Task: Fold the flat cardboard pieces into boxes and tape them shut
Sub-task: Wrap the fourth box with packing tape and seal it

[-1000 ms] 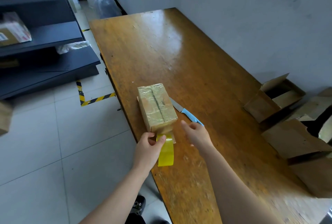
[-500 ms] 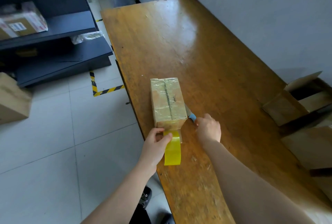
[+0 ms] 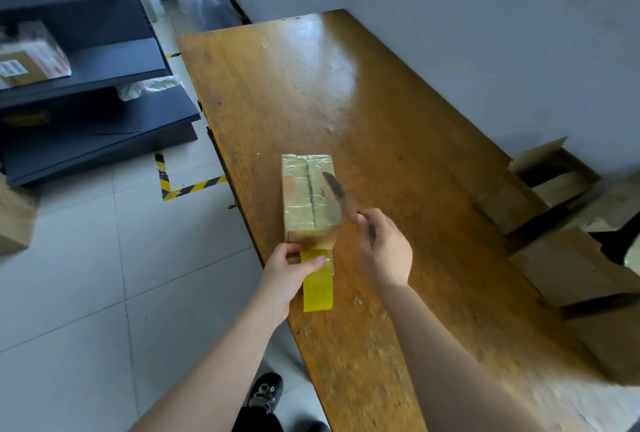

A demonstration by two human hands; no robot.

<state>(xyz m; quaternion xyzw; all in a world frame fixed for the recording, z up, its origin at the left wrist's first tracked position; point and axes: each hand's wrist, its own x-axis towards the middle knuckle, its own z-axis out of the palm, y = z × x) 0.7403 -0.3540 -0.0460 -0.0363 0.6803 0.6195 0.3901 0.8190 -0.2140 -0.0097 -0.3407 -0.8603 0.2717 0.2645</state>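
— Which step is this, you think?
— The sealing is almost done, I believe. On the long varnished wooden table [image 3: 381,102], near its left edge, lies the small oblong cardboard box [image 3: 308,196], its top glossy with clear tape over the middle seam.
— And the hands?
— The left hand [image 3: 287,272] curls its fingers round the yellow tape roll [image 3: 318,289], just at the box's near end. The right hand [image 3: 384,251] is closed on the handle of a knife [image 3: 336,190], its thin dark blade pointing away over the box's right edge.
— Next?
— The blade must cut the strip between roll and box, clear of the thumb.
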